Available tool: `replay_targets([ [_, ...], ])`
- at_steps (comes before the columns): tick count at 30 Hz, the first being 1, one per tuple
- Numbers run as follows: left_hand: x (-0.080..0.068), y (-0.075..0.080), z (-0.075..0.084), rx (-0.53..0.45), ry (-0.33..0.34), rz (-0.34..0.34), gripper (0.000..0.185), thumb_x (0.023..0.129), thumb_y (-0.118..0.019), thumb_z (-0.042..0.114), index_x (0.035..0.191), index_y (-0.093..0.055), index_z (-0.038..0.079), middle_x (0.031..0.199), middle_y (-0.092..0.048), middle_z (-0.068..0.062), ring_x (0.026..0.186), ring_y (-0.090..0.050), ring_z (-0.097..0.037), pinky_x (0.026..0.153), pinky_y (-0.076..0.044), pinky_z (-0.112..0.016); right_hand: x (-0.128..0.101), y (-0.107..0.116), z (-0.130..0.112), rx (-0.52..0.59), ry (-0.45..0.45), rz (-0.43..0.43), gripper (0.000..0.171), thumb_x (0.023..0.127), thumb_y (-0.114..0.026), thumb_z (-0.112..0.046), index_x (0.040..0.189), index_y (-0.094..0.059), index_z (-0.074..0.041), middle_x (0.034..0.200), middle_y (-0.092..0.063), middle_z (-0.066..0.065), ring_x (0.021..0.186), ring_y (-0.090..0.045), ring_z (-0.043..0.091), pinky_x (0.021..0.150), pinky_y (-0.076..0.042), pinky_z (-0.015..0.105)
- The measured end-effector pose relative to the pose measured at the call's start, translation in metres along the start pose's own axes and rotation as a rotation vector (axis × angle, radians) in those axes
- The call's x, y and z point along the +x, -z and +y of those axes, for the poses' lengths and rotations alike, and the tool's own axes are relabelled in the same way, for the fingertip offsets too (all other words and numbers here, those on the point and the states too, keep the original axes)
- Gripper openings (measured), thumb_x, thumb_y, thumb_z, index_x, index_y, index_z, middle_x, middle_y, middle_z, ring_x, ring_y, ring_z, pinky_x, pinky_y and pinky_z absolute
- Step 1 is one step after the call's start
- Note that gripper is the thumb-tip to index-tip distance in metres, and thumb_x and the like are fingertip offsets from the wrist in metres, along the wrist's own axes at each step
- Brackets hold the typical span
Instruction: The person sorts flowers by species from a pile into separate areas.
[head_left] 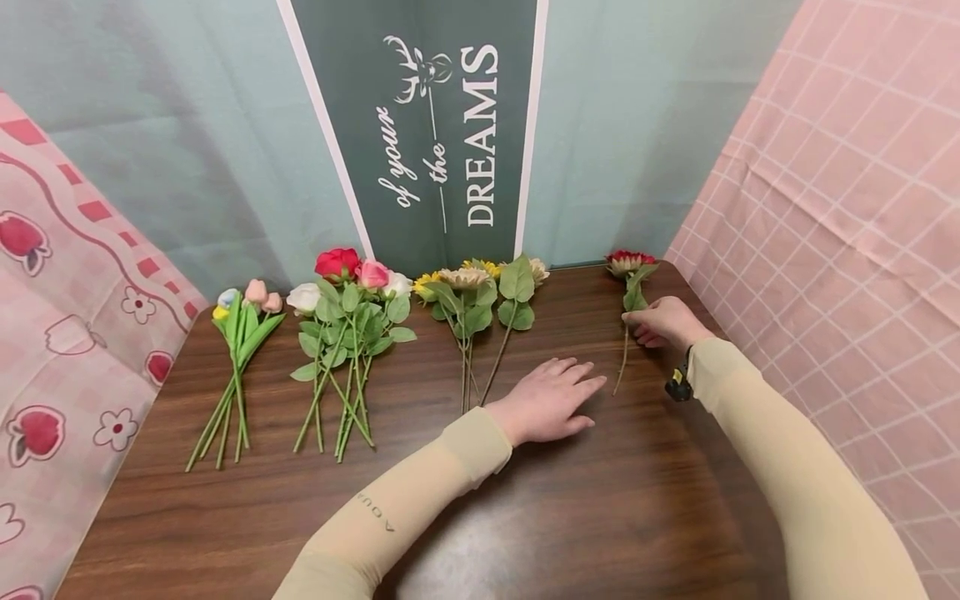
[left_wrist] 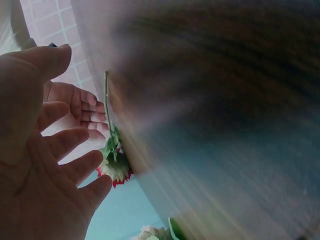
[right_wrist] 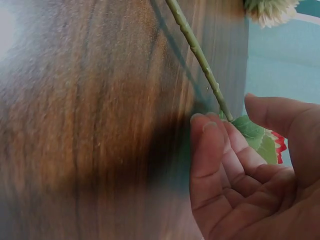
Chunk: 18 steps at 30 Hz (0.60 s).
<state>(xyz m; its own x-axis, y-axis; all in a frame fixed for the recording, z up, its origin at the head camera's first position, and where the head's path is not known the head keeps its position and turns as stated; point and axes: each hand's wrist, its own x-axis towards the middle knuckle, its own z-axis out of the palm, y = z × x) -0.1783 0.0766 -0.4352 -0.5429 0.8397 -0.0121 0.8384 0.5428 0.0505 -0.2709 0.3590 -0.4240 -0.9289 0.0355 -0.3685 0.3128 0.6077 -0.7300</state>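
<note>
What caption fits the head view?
Right hand grips a red flower by its stem; left hand rests flat on the table.

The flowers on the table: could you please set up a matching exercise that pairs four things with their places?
Things:
1. tulip bunch
2. rose bunch
3. red-edged flower
4. left hand

Places:
A. flat on the table, holding nothing
B. far left of the row
C. at the right hand, stem at its fingers
D. second bunch from the left

Pairs: 1-B, 2-D, 3-C, 4-A
</note>
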Motion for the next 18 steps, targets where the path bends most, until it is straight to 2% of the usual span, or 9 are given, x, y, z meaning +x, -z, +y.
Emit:
replay_targets([
  [8,0.001,-0.004,0.003,-0.003,0.000,-0.010,0.067,0.102,-0.056,0.053,0.159,-0.039,0.023,0.162,-0.039,-0.005,0.148,-0.034,-0.025,0.122,-0.026,-0.042,0.005,-0.006,-0.002,0.083,-0.069,-0.018,0.046,0.102,-0.065,-0.027,0.116,-0.059,0.016,0.084,-0.071,0.016,0.069,-0.071,0.017,0.073,-0.063,0.036],
  [18,0.001,-0.005,0.001,-0.024,0.003,-0.006,0.065,0.102,-0.057,0.051,0.158,-0.041,0.022,0.161,-0.040,-0.005,0.148,-0.035,-0.026,0.122,-0.027,-0.043,0.012,-0.011,-0.003,0.163,-0.096,-0.004,0.030,0.101,-0.065,-0.017,0.104,-0.061,0.013,0.073,-0.067,0.008,0.061,-0.068,0.012,0.066,-0.062,0.032],
])
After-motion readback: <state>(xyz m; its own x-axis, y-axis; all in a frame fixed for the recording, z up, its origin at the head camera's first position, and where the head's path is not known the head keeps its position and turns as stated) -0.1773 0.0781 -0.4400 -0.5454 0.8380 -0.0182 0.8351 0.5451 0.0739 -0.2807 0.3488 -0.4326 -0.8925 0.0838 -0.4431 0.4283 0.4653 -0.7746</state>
